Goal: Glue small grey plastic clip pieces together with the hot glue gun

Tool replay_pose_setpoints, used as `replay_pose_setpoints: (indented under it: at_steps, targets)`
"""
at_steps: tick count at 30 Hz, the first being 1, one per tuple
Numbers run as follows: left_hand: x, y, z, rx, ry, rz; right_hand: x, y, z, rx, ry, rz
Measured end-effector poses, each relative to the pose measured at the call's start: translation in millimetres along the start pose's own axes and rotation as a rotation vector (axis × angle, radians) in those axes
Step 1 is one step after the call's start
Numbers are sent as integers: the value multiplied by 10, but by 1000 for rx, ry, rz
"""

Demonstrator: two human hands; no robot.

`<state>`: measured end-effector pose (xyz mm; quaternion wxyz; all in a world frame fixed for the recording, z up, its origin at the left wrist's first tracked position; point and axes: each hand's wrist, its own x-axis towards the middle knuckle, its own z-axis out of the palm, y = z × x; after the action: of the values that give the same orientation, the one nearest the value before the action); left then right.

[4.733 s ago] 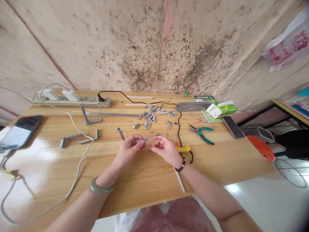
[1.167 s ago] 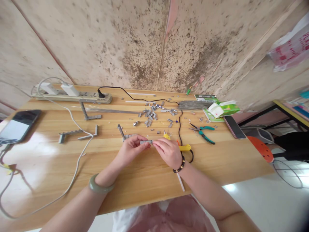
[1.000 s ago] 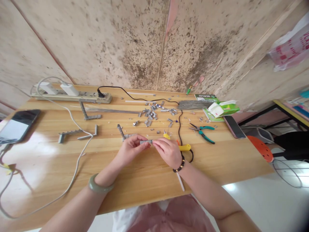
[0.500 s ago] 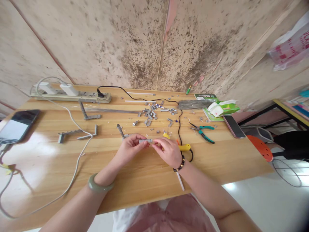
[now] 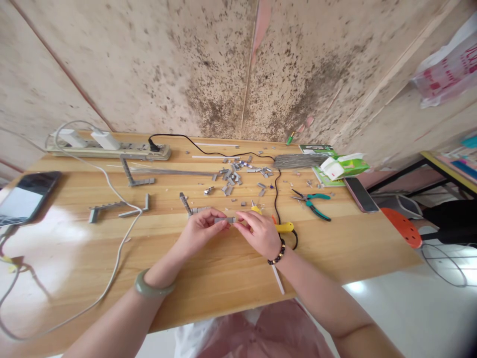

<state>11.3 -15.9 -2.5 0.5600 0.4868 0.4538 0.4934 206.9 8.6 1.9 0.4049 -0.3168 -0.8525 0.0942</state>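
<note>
My left hand (image 5: 199, 231) and my right hand (image 5: 259, 231) meet over the middle of the wooden table (image 5: 223, 268). Between their fingertips is a short grey bar (image 5: 225, 219), held level, with the left fingers pinching one end and the right fingers pinching the other. Just behind the hands lie another grey strip (image 5: 184, 203) and several small loose grey pieces (image 5: 233, 179). A yellow-handled tool (image 5: 283, 228) with a black cord lies right beside my right wrist.
Green-handled pliers (image 5: 312, 203), a bundle of thin wires (image 5: 298, 161), a green box (image 5: 345, 167) and a phone (image 5: 358, 195) lie to the right. At the left are a power strip (image 5: 112, 149), a white cable (image 5: 119, 233), grey angle pieces (image 5: 119, 211) and another phone (image 5: 26, 196).
Since 4.7 s ago my hands closed together on the grey bar, the right fingers coming onto its end. Over the last second they only shift slightly.
</note>
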Motion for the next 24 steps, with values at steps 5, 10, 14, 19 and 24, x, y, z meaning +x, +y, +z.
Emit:
replay_pose_setpoints:
  at_steps: [5, 10, 14, 19, 24]
  targets:
    - [-1, -2, -8, 6, -8, -3, -5, 6, -1, 2, -17, 9]
    - [3, 12, 2, -3, -12, 7, 2, 2, -5, 7, 2, -7]
    - [4, 23, 10, -2, -16, 5, 4, -5, -8, 9, 2, 3]
    - [2, 44, 23, -20, -1, -7, 9, -14, -14, -4, 0, 9]
    - [6, 43, 31, -2, 6, -12, 3, -6, -11, -12, -31, 29]
